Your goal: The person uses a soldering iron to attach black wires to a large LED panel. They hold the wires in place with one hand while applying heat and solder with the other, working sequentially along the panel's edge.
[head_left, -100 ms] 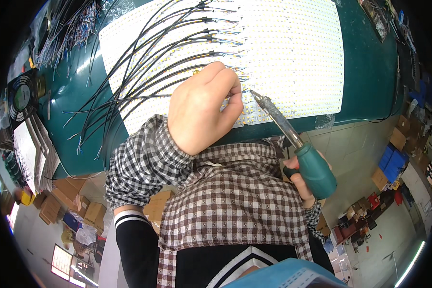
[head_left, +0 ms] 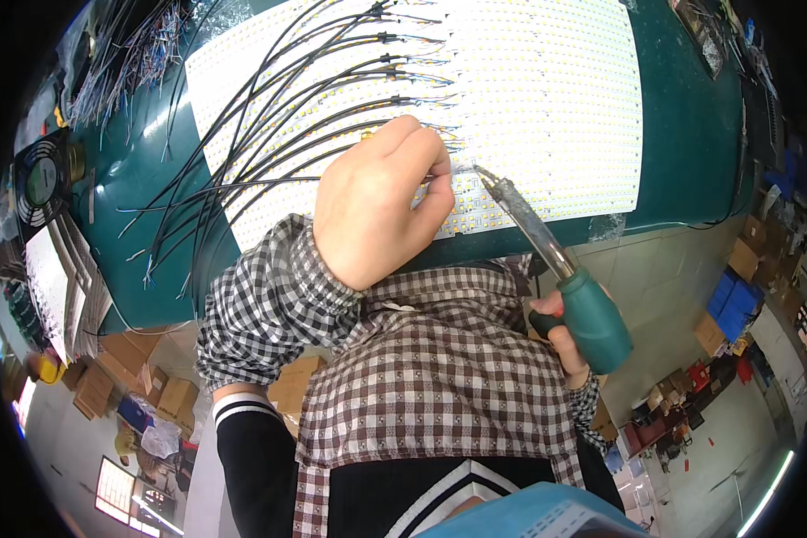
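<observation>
A large white LED circuit board panel point(head_left: 556, 99) lies on a green table, dotted with rows of small yellowish chips. Several black cables point(head_left: 269, 117) lie side by side over its left part, their thin coloured wire ends meeting a line near the middle. My left hand point(head_left: 381, 193) rests over the panel's near edge, thumb and forefinger pinched on a black cable whose tail shows to the left; the pinched end is mostly hidden. My right hand point(head_left: 569, 345) grips the green handle of a soldering iron point(head_left: 592, 314). Its tip is just right of my left fingertips, over the panel.
A bundle of loose wires point(head_left: 134, 72) sits at the far left of the green table point(head_left: 690, 117). A small black fan point(head_left: 40, 179) and a stack of white boards point(head_left: 63, 287) are at the left edge. Cardboard boxes point(head_left: 166, 394) stand on the floor below.
The soldering iron's tip has shifted slightly right, away from my left fingertips, and my right hand has moved a little with it. My left hand has stayed in place.
</observation>
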Action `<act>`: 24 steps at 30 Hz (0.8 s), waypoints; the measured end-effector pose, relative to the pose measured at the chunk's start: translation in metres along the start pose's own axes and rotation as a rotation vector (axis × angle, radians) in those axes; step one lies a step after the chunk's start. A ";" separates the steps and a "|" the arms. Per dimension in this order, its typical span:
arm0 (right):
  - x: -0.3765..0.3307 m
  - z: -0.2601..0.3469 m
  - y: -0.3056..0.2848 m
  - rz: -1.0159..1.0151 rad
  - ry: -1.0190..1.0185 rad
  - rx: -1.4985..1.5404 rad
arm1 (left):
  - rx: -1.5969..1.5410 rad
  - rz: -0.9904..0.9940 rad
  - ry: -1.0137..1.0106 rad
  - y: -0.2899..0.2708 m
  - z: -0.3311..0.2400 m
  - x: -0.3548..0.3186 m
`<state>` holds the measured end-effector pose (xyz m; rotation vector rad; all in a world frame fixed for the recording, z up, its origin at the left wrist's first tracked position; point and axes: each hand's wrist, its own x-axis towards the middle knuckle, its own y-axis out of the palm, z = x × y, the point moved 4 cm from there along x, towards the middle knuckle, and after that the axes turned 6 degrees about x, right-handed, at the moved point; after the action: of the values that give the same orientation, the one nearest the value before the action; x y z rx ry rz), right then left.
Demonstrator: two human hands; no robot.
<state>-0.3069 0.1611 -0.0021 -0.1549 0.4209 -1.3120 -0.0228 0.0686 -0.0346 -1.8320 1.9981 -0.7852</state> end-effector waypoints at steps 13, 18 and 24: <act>0.020 -0.007 -0.009 -0.062 0.026 0.574 | 0.095 0.002 0.024 0.002 -0.001 -0.007; 0.081 -0.006 -0.043 -0.109 -0.142 0.909 | 0.149 0.141 -0.031 -0.040 -0.011 -0.021; 0.135 -0.013 -0.068 -0.070 -0.179 1.077 | 0.164 0.218 -0.143 -0.139 0.032 -0.030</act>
<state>-0.3470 0.0154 -0.0195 0.6150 -0.4731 -1.4214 0.1122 0.0882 0.0177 -1.5047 1.9396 -0.7095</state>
